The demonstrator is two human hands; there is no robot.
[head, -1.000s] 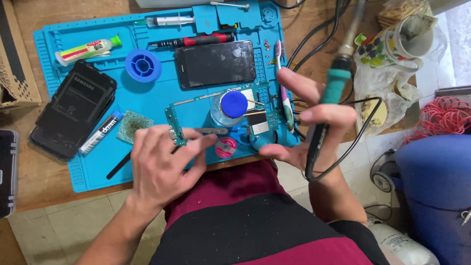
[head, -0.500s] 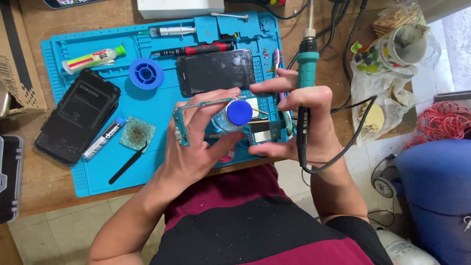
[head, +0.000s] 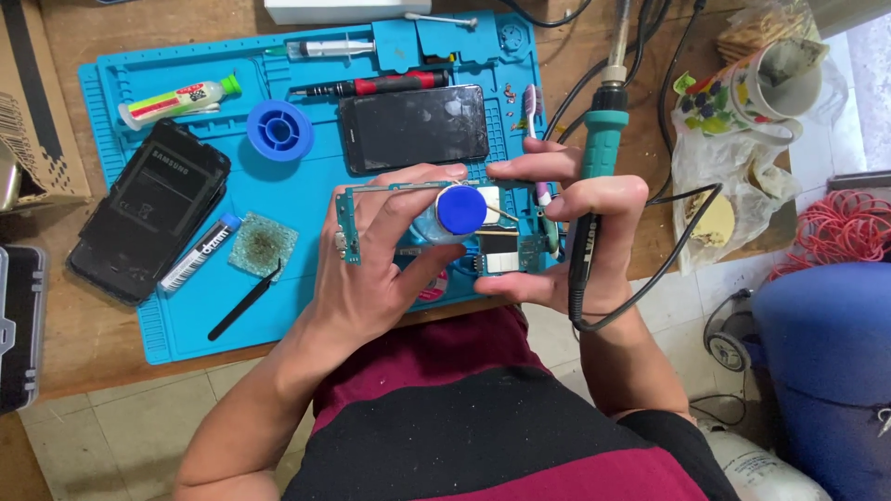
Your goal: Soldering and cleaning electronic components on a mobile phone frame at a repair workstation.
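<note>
Near the front edge of the desk [head: 83, 357], over the blue work mat [head: 306, 306], both hands meet around a small bottle with a blue cap [head: 461, 211]. The left hand [head: 385, 250] has its grip closed on the bottle, fingers wrapped round the body, and also pinches a narrow green circuit board [head: 348, 227] along the thumb side. The right hand [head: 566, 237] is closed on a soldering iron [head: 594, 176] with a teal handle, tip pointing away toward the back edge, while its fingertips reach to the bottle's cap. To do this well, the iron's hot end should stay well clear of the mat, the cables and the dark phone [head: 413, 128] just beyond. Holding the bottle upright and steady would spare the board from spills. Black tweezers [head: 243, 301] lie to the left, well apart.
</note>
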